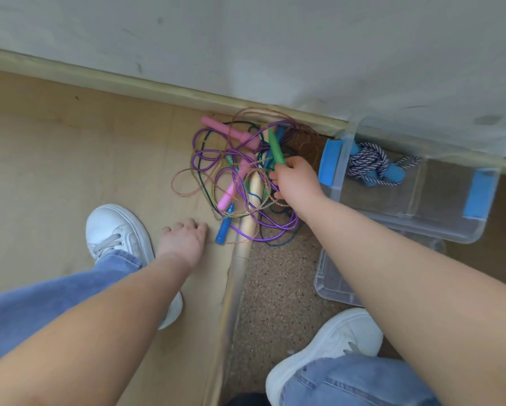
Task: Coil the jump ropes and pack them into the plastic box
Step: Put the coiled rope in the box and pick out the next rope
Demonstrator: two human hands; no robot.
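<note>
Tangle of jump ropes (240, 177) on floor (55, 171), centre frame. Clasps green handle (276, 148) in right grip (297, 180), likely to draw one rope free. Rests left grip (184, 238), released, lower left of tangle, probably bracing. Plastic box (451, 227) at right, coiled rope (366, 165) already inside.

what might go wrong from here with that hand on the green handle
Pulling the green plastic handle that the right hand grips may tighten the tangled pile of thin coloured jump ropes, whose cords loop through one another. The left hand rests on the floor beside the pile, not on it, so the whole tangle could drag along. Loose loops might catch on the blue latch of the clear plastic box.
</note>
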